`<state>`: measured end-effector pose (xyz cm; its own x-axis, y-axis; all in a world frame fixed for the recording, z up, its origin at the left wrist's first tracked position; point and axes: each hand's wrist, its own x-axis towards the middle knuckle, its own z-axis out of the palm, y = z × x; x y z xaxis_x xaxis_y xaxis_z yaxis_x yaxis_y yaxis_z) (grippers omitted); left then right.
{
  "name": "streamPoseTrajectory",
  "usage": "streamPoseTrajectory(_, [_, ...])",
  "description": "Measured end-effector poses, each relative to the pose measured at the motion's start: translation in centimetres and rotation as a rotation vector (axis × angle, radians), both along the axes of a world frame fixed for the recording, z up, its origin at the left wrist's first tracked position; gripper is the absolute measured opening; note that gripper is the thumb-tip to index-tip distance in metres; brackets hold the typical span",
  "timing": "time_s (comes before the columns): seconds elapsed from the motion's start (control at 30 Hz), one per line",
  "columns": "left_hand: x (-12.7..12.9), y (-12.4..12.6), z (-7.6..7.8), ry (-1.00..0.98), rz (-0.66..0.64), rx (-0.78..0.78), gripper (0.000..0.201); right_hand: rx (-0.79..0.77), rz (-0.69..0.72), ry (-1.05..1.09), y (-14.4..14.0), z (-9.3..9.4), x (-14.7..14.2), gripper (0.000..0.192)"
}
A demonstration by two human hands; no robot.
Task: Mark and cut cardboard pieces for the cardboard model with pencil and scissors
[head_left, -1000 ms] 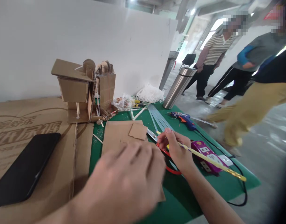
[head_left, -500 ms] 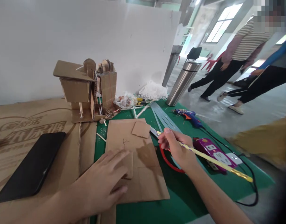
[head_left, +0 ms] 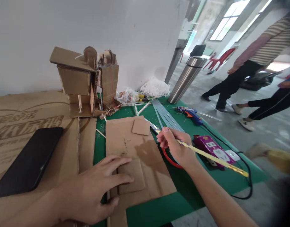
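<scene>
I see right fingers gripping a slim yellow pencil at four o'clock, left fingers splayed, unclenched, on flat squarish cardboard.

White wall behind; shiny grey floor; black chair, red chair; daylight through window.

yellow pencil: patterned, held slantwise | small cardboard square: flat on larger, dark-marked cardboard sheet
</scene>
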<state>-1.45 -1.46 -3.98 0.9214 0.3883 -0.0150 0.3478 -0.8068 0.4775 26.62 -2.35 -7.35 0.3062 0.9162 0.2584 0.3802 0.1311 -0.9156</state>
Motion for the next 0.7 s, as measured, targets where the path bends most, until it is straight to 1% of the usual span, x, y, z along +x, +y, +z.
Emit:
streamPoseTrajectory(0.07, [-0.04,-0.05,-0.01,-0.023,-0.014,0.017,0.059,-0.006,0.048,-0.030,-0.22,-0.03,-0.08,0.048])
streamPoseTrajectory(0.17, [-0.01,-0.09,-0.06,-0.049,-0.025,0.024,0.055,-0.019,0.104,-0.078,-0.47,0.07,-0.29,0.044])
streamPoseTrajectory(0.3, [0.11,-0.08,-0.05,-0.061,-0.036,0.042,0.047,-0.029,0.122,-0.118,-0.49,0.22,-0.59,0.043])
streamPoseTrajectory(0.4, [0.15,-0.09,-0.08,-0.059,-0.055,0.064,0.046,-0.032,0.125,-0.144,-0.42,0.22,-0.67,0.043])
streamPoseTrajectory(0.7, [0.38,0.03,-0.26,-0.038,-0.097,0.087,0.058,-0.013,0.156,-0.249,-0.48,0.49,-0.75,0.040])
